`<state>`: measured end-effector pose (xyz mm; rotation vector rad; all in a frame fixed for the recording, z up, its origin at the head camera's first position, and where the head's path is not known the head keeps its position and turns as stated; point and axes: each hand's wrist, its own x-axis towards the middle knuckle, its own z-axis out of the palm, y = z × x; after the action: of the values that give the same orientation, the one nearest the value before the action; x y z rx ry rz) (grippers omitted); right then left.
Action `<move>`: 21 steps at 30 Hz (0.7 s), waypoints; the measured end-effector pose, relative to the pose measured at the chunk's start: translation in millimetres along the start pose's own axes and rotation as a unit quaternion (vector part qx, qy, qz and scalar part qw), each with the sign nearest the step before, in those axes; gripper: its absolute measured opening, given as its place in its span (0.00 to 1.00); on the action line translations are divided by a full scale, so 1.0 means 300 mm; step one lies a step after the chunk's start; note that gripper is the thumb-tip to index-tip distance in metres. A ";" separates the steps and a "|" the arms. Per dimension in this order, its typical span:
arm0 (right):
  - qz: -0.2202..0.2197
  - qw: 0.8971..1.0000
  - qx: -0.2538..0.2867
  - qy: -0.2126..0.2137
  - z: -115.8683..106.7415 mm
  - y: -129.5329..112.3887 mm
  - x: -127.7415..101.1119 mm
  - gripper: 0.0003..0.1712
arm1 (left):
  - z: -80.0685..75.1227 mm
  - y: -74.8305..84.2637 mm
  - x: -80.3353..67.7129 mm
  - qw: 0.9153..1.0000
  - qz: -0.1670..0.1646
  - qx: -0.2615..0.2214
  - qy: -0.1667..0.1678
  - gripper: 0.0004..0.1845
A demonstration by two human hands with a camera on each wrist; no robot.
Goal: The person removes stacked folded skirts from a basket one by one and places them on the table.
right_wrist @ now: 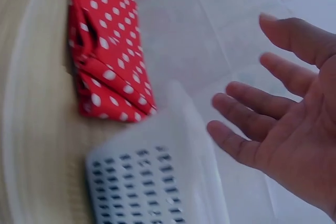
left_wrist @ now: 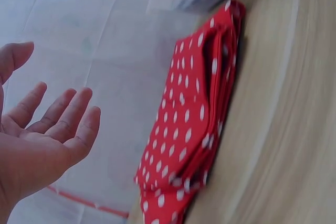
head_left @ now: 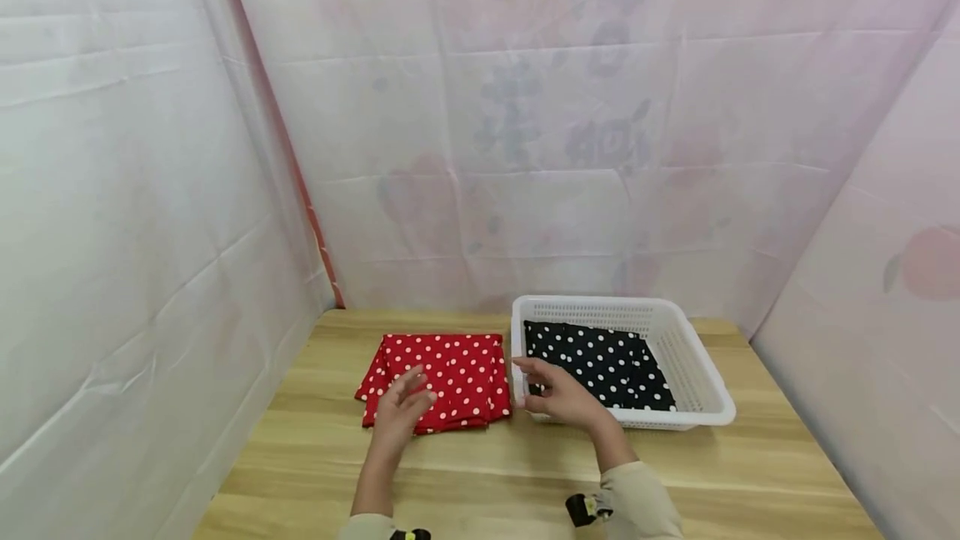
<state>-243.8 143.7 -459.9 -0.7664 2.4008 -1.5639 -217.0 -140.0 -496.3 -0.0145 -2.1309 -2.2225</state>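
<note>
So there's a folded red polka-dot cloth (head_left: 468,369) lying on the wood-look table (head_left: 487,494), up toward the far edge and a bit nearer the left edge than the right. It's stacked in layers, with a flap poking out on its left side. Just beside it, toward the table's far right corner, sits a white plastic basket (head_left: 600,302) with slotted walls, and a black polka-dot cloth (head_left: 592,357) lies flat inside. Can't really tell if the basket touches the red cloth.

Both hands are empty, fingers loose and slightly bent. The left hand (head_left: 400,413) hangs by the near side of the red cloth, clear of it in the wrist view. The right hand (head_left: 558,394) is up by the basket's near left corner, not gripping anything.
</note>
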 end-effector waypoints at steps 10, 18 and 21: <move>0.040 0.998 -0.044 -0.018 -0.149 0.018 -0.065 0.34 | 0.174 0.073 0.003 0.996 0.017 -0.021 -0.089 0.28; 0.050 0.999 -0.020 -0.009 -0.248 0.042 -0.103 0.35 | 0.283 0.015 0.054 0.993 0.018 -0.029 -0.111 0.28; 0.053 0.998 -0.026 -0.002 -0.279 0.054 -0.114 0.34 | 0.319 0.003 0.072 0.993 0.023 -0.026 -0.117 0.28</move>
<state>-254.5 233.3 -442.6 -0.6385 2.4464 -1.4634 -242.0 -45.4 -490.1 -0.3394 -2.1557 -2.3530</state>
